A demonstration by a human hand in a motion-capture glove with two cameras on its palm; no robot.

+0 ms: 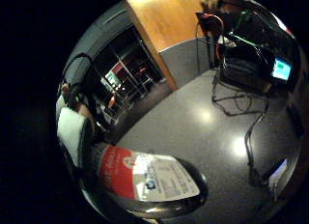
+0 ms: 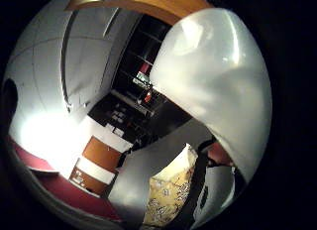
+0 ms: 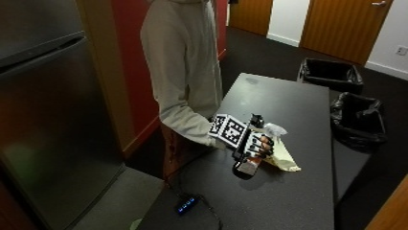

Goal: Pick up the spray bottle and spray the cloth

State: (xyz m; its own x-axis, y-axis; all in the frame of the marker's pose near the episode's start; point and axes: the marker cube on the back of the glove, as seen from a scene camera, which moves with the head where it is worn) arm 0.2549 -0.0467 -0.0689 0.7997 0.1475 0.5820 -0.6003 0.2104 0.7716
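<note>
A person in a light grey hooded top [image 3: 182, 62] is seen in the outside view standing at the nine o'clock edge of a dark tabletop [image 3: 280, 191]. The gloved right hand [image 3: 255, 143] is held over the middle of the tabletop, and its grip is closed round a spray bottle [image 3: 245, 165]: black fingers [image 3: 263, 145] are curled across the bottle's upper body. The bottle is tilted, its dark base lying toward six o'clock, close above the surface; whether the base touches the tabletop cannot be told. A pale nozzle part [image 3: 275, 129] shows at two o'clock of the hand.

A yellowish cloth [image 3: 282, 158] lies on the tabletop just beside the bottle, at three o'clock of it, partly under the hand.

In the little finger side palm view the bottle's body [image 1: 145, 178] is seen close to the palm, with a red and white label. In the thumb side palm view the grey sleeve [image 2: 218, 81] fills much of the picture, and the patterned yellow cloth [image 2: 171, 193] is seen below it.

Two black-lined bins [image 3: 347, 96] stand on the floor beyond the tabletop's three o'clock edge. A small black device with blue lights [image 3: 186, 204] lies near the tabletop's corner at seven o'clock.
</note>
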